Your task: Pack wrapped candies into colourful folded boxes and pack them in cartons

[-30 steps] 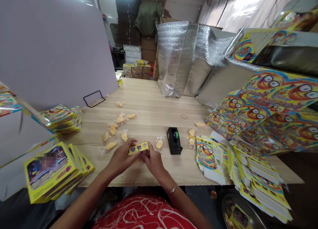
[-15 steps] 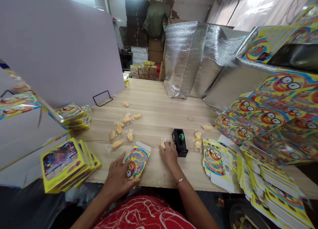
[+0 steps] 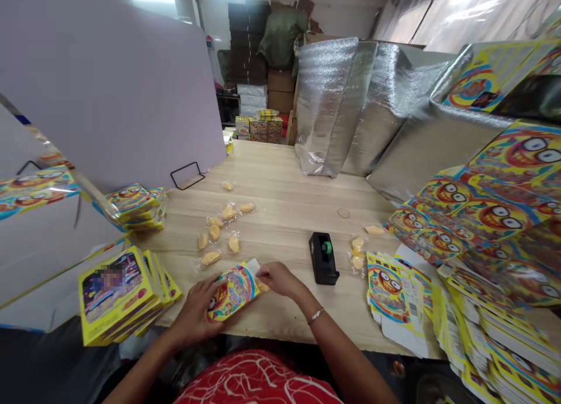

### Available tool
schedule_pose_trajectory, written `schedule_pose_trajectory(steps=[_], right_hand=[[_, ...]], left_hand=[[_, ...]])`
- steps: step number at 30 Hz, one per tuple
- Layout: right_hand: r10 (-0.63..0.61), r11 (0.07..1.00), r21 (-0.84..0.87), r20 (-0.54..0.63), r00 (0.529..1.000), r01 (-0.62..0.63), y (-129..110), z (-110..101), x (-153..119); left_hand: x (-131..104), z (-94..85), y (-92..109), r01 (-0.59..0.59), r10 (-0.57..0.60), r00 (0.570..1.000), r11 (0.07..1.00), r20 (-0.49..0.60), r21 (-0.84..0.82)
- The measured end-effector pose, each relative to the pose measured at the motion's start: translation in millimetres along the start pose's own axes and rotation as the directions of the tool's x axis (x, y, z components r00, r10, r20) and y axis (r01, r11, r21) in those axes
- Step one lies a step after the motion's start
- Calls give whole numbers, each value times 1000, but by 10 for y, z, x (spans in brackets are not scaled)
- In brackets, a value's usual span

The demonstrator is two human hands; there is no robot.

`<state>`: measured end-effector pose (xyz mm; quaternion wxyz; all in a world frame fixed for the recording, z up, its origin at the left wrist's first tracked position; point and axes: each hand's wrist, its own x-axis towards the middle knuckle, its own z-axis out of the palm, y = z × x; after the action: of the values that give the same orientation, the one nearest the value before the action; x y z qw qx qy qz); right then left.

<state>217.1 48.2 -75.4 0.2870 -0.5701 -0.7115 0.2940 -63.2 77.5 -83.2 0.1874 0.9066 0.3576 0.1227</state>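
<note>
My left hand (image 3: 199, 307) is wrapped round a small printed yellow cardboard box (image 3: 235, 291), which lies tilted near the table's front edge. Its white end flap (image 3: 253, 266) stands open toward the right. At that open end my right hand (image 3: 279, 278) is closed in a pinch on a wrapped fortune cookie (image 3: 262, 286), mostly hidden by the fingers. Several more fortune cookies (image 3: 214, 232) in clear wrappers lie loose beyond the box. Right of my right hand stands a black tape dispenser (image 3: 323, 258) with a green core.
Finished-looking yellow boxes (image 3: 116, 293) are stacked at left, beside a large white carton (image 3: 39, 246). Flat printed boxes (image 3: 388, 290) pile up at right. More wrapped cookies (image 3: 358, 253) and a rubber band (image 3: 343, 213) lie on the table (image 3: 284, 182). Silver foil-lined bags (image 3: 328, 100) stand behind.
My right hand has moved left from beside the tape dispenser to the box's open end, bringing a cookie. My left hand has turned the box so its open end points right.
</note>
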Motion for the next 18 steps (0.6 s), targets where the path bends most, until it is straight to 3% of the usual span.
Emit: schedule_pose_trajectory(steps=[3, 9, 12, 15, 18], right_hand=[[-28, 999, 46, 20, 999, 28, -49, 121, 189], [102, 994, -12, -242, 965, -108, -182, 281, 879], [96, 994, -30, -217, 972, -104, -137, 260, 1130], [109, 992, -40, -219, 970, -120, 31, 99, 1004], [118, 990, -48, -252, 961, -135, 172, -78, 522]], left_hand=[[-8, 27, 3, -48, 48, 999, 999, -2, -6], [-19, 8, 7, -64, 64, 998, 998, 25, 5], [-30, 5, 1, -72, 72, 997, 997, 23, 5], [-43, 24, -6, -76, 76, 997, 997, -1, 6], [-51, 48, -14, -69, 69, 997, 998, -25, 5]])
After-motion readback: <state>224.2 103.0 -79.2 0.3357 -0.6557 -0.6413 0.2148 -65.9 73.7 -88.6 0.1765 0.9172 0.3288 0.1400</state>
